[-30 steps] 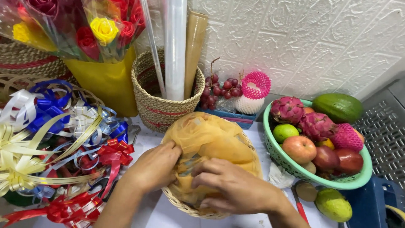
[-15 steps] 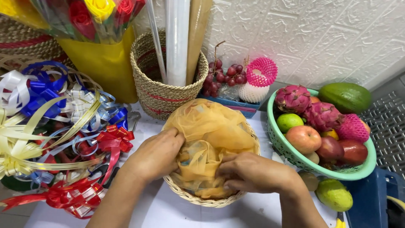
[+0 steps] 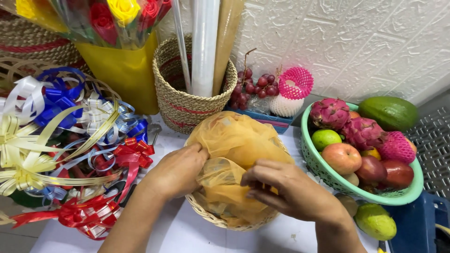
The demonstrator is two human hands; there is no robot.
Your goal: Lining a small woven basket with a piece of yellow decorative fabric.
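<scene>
A small woven basket (image 3: 213, 216) sits on the white table right in front of me, filled with bunched yellow-orange mesh fabric (image 3: 236, 140). My left hand (image 3: 178, 168) pinches the fabric at its left side. My right hand (image 3: 293, 187) lies across the front of the fabric, fingers pressing a fold down into the basket. What lies under the fabric is hidden.
A green basket of fruit (image 3: 349, 187) stands at the right, with an avocado (image 3: 389, 112) on its rim. Ribbon bows (image 3: 61, 150) pile up at the left. Behind stand a tall woven basket with wrap rolls (image 3: 192, 100), red grapes (image 3: 255, 86) and a rose bouquet (image 3: 117, 28).
Both hands have shifted on the fabric: the left has moved up its left side, the right has come further over the front fold. The view has drifted slightly.
</scene>
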